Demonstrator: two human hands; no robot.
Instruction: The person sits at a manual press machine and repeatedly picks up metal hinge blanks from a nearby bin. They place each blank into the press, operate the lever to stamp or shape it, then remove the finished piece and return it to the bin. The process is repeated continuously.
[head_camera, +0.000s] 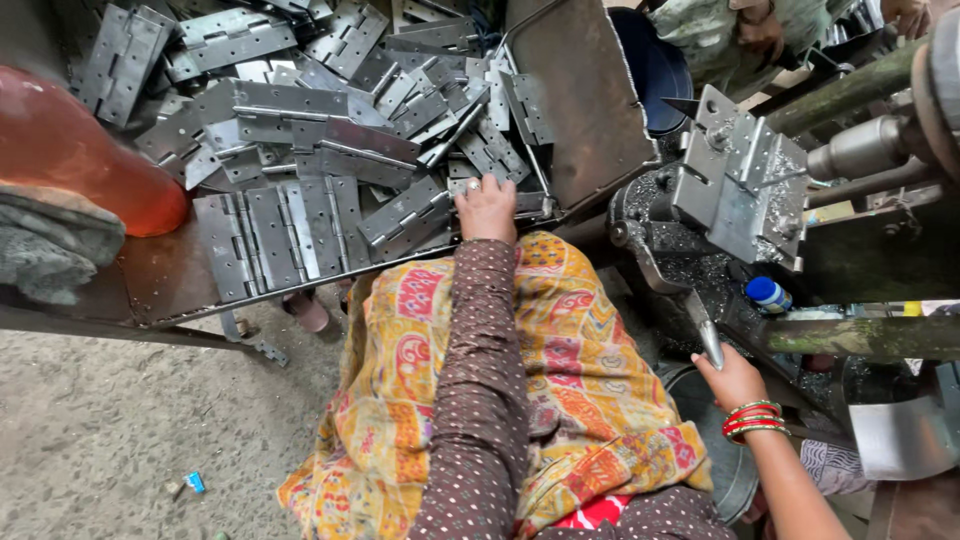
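Observation:
My left hand rests on the pile of grey metal hinges at the front edge of a rusty metal tray, fingers curled over a hinge at the rim. My right hand, with red and green bangles on the wrist, is closed around the metal lever handle of a machine. A hinge sits clamped in the machine's fixture, facing a horizontal spindle.
A patterned yellow cloth covers my lap. A red rounded object and a grey cloth lie at the tray's left. A blue-capped bottle stands by the machine. Another person sits beyond. Concrete floor lies at the lower left.

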